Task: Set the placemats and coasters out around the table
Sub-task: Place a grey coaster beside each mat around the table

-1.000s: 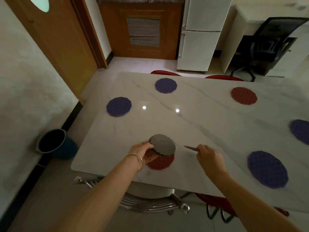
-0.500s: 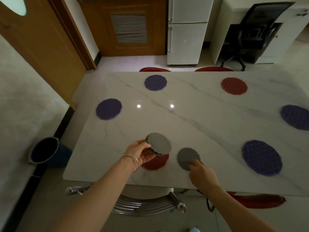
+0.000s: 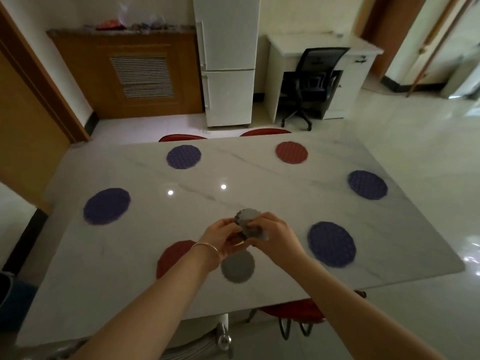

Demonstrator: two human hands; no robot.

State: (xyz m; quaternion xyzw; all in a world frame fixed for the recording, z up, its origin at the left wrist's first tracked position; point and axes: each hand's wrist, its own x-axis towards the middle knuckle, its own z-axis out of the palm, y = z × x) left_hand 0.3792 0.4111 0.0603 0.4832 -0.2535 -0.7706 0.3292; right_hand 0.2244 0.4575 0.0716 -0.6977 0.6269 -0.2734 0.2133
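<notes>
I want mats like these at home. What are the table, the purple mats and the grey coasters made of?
The table looks like polished marble or an imitation: white with grey veins and shiny lamp reflections. The purple mats look woven or textured silicone, dull with a dotted pattern. The grey coasters look like matte rubber or felt with scalloped edges.

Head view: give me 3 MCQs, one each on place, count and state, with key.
1. Where does the lone grey coaster lie on the table?
A. on the near red placemat
B. on bare marble just right of the near red placemat
C. at the far edge

2. How many purple placemats are laid out?
A. two
B. six
C. four

3. What are the hands doing?
A. both hold the grey coaster stack above the table
B. both rest flat on the marble
C. only one holds the stack

Key: 1 B, it sits on marble beside the red mat. 2 C, four purple, two red. 3 A, left hand and right hand both grip the stack.
</notes>
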